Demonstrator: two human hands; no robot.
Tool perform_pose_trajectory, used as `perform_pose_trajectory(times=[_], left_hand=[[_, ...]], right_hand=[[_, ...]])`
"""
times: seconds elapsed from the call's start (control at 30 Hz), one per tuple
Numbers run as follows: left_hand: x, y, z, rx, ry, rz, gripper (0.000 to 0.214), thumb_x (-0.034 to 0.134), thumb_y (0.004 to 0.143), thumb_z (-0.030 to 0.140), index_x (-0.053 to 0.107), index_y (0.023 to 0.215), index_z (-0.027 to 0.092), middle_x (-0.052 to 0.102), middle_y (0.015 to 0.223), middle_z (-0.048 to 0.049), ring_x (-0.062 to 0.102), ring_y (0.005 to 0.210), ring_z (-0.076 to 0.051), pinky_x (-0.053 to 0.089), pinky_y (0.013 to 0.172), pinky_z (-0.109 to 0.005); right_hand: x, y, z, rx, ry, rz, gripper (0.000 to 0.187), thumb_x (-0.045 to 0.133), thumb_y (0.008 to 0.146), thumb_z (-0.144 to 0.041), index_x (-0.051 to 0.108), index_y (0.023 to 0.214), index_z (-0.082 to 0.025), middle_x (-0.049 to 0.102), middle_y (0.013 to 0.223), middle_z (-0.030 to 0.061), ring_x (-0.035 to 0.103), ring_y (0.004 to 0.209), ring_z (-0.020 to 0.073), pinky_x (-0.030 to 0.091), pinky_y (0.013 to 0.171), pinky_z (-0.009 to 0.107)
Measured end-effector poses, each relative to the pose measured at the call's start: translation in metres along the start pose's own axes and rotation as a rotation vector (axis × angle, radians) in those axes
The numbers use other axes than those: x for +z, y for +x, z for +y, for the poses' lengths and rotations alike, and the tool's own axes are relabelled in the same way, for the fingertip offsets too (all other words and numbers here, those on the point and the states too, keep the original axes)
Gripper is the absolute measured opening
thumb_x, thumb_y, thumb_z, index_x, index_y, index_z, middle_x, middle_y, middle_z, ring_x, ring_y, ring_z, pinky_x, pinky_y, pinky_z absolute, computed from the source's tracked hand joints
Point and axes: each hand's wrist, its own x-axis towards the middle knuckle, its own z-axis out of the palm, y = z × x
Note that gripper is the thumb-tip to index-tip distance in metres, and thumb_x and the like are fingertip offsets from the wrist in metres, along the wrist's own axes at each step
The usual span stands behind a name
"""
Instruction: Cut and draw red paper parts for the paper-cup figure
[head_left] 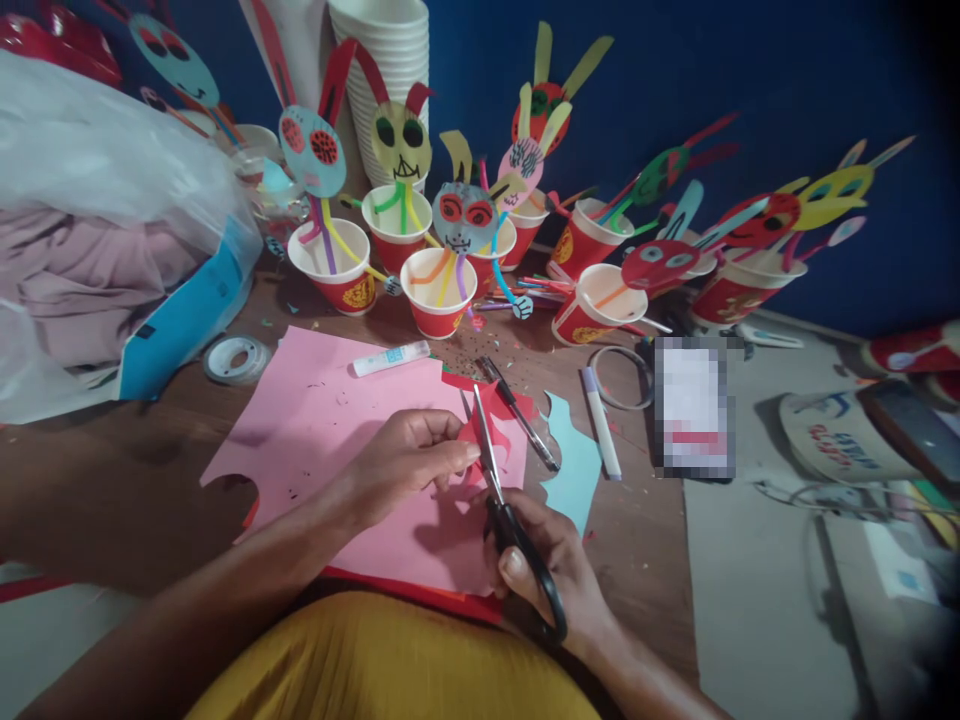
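Observation:
My right hand point(547, 560) grips black-handled scissors point(489, 455), their blades pointing away from me and slightly apart. Between the thumb and fingers of my left hand point(412, 455) is a small piece of red paper point(476, 450), right beside the blades. Both hands are above a large pink paper sheet point(300, 420) with curved bites cut from its edge. More red paper shows under the pink sheet. A black pen point(521, 415) rests just beyond the scissors, and a cut light-blue paper scrap point(574, 465) lies to the right.
Red paper cups point(439, 300) with paper-faced figures line the back. A glue stick point(390, 358), a tape roll point(236, 358) and a white marker point(601, 425) lie around the pink sheet. To the right is a phone point(694, 410); to the left, a plastic bag point(97, 140).

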Motion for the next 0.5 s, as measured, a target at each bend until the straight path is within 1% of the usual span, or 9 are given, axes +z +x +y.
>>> perform_pose_trajectory(times=[0.1,0.2,0.5], left_hand=[[0.0010,0.0004,-0.0026,0.010,-0.028,0.026,0.015,0.057,0.075,0.026,0.057,0.066,0.013,0.055,0.056,0.0031,0.046,0.052,-0.007,0.034,0.052,-0.021],[-0.0001,0.0004,-0.0029,0.012,-0.005,0.038,0.014,0.056,0.074,0.024,0.058,0.066,0.013,0.057,0.057,0.0016,0.049,0.054,-0.008,0.035,0.054,-0.022],[-0.0018,-0.0009,0.0007,-0.037,0.059,0.049,0.012,0.056,0.071,0.023,0.059,0.066,0.013,0.060,0.059,0.0002,0.050,0.055,-0.009,0.035,0.053,-0.023]], right_hand=[[0.0004,0.0002,-0.0005,0.014,0.001,0.008,0.048,0.064,0.072,-0.056,0.058,0.100,-0.018,0.044,0.059,-0.0049,0.038,0.047,0.0074,0.028,0.044,0.020],[0.0006,0.0010,-0.0016,0.010,-0.017,-0.001,0.048,0.063,0.072,-0.057,0.058,0.100,-0.018,0.044,0.061,-0.0044,0.039,0.048,0.0078,0.029,0.045,0.021],[0.0006,0.0008,-0.0022,0.007,-0.024,-0.048,0.044,0.064,0.074,-0.053,0.056,0.100,-0.019,0.045,0.064,-0.0037,0.042,0.051,0.0086,0.030,0.047,0.021]])
